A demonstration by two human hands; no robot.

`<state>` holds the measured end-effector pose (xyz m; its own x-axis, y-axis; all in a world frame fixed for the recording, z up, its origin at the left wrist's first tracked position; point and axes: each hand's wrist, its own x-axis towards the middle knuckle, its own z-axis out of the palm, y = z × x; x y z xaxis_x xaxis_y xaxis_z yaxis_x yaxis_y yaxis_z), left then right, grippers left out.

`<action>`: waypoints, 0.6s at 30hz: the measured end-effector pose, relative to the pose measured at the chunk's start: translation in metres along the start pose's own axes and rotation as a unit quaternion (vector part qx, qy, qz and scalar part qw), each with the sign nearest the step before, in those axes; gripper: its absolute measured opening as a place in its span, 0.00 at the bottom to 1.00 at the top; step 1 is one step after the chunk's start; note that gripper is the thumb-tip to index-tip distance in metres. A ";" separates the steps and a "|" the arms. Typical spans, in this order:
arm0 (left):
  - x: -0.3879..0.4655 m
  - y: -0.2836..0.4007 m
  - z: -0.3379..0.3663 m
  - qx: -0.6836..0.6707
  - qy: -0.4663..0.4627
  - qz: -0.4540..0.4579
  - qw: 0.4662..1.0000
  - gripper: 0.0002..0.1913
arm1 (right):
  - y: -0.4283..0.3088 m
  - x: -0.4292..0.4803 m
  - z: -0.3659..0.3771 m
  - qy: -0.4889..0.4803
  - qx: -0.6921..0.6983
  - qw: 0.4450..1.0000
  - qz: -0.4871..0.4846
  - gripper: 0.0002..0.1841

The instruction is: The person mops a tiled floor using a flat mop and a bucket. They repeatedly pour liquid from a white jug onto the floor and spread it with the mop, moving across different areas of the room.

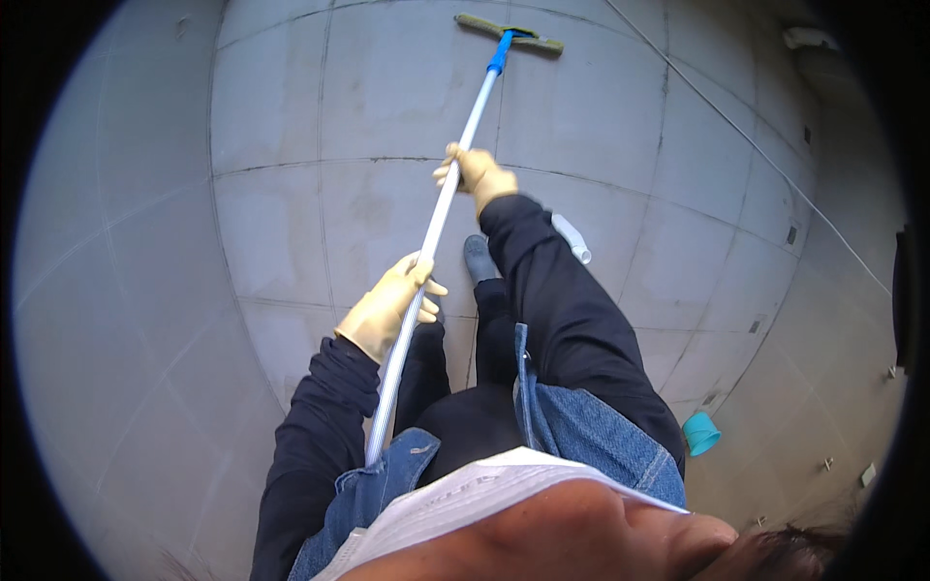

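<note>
My left hand [392, 298], in a cream rubber glove, is around the lower part of a ribbed metal pole [429, 232], with its fingertips showing past the pole's right side. Farther up, my right hand [479, 173] grips the same pole in a matching glove. A blue plastic connector [499, 57] joins the pole to a wide, yellow-green, fuzzy washer head [538, 45]. The head rests against the tiled floor ahead of me. Near my waist, the pole's lower end passes down beside the denim garment [414, 454].
Large grey tiles [407, 80] cover the floor, with walls at both sides. A white bottle-like container [572, 238] lies by my right sleeve. A turquoise bucket [702, 434] stands at right. A thin white hose or cord [726, 116] crosses the right side. Wall taps [828, 463] are at lower right.
</note>
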<state>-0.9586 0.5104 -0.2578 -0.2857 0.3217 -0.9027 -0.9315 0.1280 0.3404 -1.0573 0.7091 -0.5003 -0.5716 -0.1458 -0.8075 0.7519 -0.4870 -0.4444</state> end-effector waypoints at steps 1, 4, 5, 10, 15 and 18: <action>-0.004 0.012 0.000 0.015 -0.001 0.001 1.000 0.25 | -0.019 0.005 0.001 0.029 -0.033 0.999 -0.020 0.22; -0.083 -0.011 -0.017 -0.019 -0.053 -0.082 0.995 0.30 | -0.021 -0.014 0.024 0.088 0.003 0.996 0.017 0.25; -0.110 -0.028 -0.026 -0.052 -0.067 -0.094 0.992 0.30 | -0.009 -0.029 0.032 0.061 0.041 0.997 0.018 0.30; -0.203 -0.105 -0.062 -0.069 -0.005 -0.131 0.989 0.37 | 0.072 -0.130 0.056 0.202 -0.460 0.832 -0.237 0.32; -0.269 -0.105 -0.065 0.005 0.025 -0.013 1.000 0.39 | 0.078 -0.178 0.093 0.082 -0.636 0.611 -0.463 0.18; -0.313 -0.088 -0.070 0.067 0.013 -0.024 0.997 0.40 | 0.050 -0.168 0.108 0.027 -0.793 0.521 -0.313 0.12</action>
<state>-0.8029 0.3324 -0.0233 -0.2484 0.2882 -0.9248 -0.9067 0.2667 0.3266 -0.9587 0.6165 -0.3447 -0.8900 -0.3416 -0.3018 -0.2278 0.9068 -0.3547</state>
